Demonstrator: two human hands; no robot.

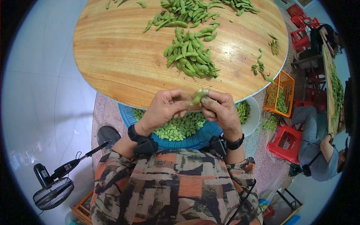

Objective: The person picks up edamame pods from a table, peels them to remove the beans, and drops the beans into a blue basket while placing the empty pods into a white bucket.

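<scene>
The round wooden tabletop (116, 56) fills the far side of the scene. Under its near edge sits a blue basket (212, 135) of shelled green beans (180, 129), with a white tub (255, 116) to its right. A heap of green pods (193, 56) lies on the tabletop, beyond the hands. The left hand (159, 110) is mostly curled, thumb and fingertips close to the pod's near-left end; blur hides whether they touch. The right hand (224, 112), nearly closed, pinches the single pod (197, 98) at the tabletop's near edge. Its long axis slants from near left to far right.
</scene>
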